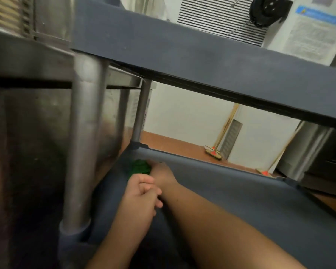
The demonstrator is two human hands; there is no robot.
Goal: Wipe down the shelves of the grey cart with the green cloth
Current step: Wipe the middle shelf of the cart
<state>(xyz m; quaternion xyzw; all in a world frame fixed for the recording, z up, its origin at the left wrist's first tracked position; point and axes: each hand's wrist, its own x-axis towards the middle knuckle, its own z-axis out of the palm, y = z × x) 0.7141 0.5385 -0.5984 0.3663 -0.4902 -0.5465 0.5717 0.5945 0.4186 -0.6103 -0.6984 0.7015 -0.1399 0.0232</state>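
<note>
while the right hand grasps one green cloth, the left hand's fingers curl clenched.

Beyond you, two brooms lean against the white wall, heads on the orange floor. To your left stands a steel counter; above, a vent, a black reel and a poster.

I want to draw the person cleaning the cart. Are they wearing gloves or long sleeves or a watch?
No gloves: both the left hand and the right hand are bare. The forearms are bare too, with no sleeves as far as the picture shows. No watch, bracelet or ring is visible. The view is a little blurry, so tiny details could be missed.
</note>
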